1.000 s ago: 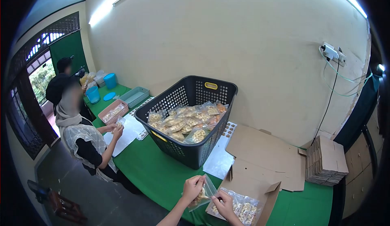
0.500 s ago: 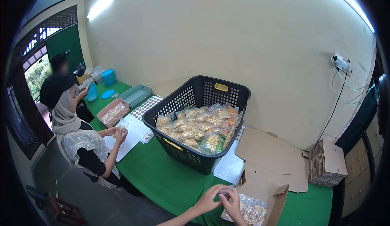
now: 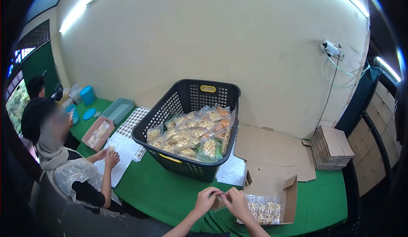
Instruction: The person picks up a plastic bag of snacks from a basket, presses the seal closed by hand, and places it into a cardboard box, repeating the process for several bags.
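Green cloth separates basket edge from bag in both hands.

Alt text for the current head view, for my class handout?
A left hand and right hand pinch a plastic bag at a green table. A black basket of filled bags stands ahead, an open carton right, co-workers left.

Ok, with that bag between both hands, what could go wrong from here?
The small bag is pinched near its top by the left hand and right hand; if its seal is open, which I can't tell, contents might spill onto the green cloth. In view, the right forearm overlaps the open box, so it could nudge the packed bags.
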`<state>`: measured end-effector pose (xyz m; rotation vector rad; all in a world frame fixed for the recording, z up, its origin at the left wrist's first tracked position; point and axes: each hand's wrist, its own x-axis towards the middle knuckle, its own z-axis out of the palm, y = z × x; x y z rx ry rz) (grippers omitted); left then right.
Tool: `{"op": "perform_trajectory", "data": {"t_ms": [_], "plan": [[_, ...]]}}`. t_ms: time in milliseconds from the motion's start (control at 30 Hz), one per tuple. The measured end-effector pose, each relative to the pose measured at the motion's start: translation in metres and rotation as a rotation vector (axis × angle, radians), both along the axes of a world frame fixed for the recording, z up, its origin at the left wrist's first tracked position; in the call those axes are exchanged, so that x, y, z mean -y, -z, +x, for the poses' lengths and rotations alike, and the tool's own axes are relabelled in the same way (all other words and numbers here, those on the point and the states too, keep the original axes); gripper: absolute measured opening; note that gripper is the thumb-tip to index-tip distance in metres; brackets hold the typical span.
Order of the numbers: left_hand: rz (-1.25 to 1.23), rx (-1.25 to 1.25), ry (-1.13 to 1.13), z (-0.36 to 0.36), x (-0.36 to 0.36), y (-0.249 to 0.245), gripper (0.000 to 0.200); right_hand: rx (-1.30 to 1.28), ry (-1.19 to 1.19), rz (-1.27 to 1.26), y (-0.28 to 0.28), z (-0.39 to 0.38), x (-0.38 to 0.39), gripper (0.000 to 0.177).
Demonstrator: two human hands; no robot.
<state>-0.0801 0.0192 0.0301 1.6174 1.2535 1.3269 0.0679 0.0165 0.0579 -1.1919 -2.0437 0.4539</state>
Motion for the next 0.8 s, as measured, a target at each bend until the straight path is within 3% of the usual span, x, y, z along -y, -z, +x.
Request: {"op": "perform_trajectory", "data": {"t_ms": [100,367,433,500,600,700,767,800], "plan": [[0.033,-0.023,-0.149,0.005,-0.004,0.009,0.008,-0.089,0.106,-0.180,0.002,-0.013,0.004,0.015],[0.061,0.004,-0.338,-0.012,-0.012,0.020,0.012,-0.144,-0.079,-0.297,0.019,-0.028,0.002,0.017],[0.044,0.438,-0.540,-0.034,-0.026,0.031,0.013,-0.113,-0.186,-0.335,0.016,-0.030,0.011,0.018],[0.089,0.326,-0.732,-0.090,-0.046,0.019,0.015,-0.246,-0.297,-0.404,0.044,-0.028,0.038,0.020],[-0.003,0.252,-0.428,-0.095,-0.028,-0.010,0.018,-0.283,-0.167,-0.467,0.067,-0.013,0.048,0.020],[-0.128,0.293,-0.126,-0.066,-0.008,0.017,0.014,-0.307,-0.058,-0.412,0.061,0.000,0.036,0.019],[-0.042,-0.010,-0.095,-0.032,0.006,0.015,0.015,-0.252,0.000,-0.388,0.047,0.009,0.022,0.019],[-0.014,-0.062,0.028,-0.017,0.011,0.023,0.027,-0.316,0.021,-0.432,0.050,0.012,0.017,0.019]]}}
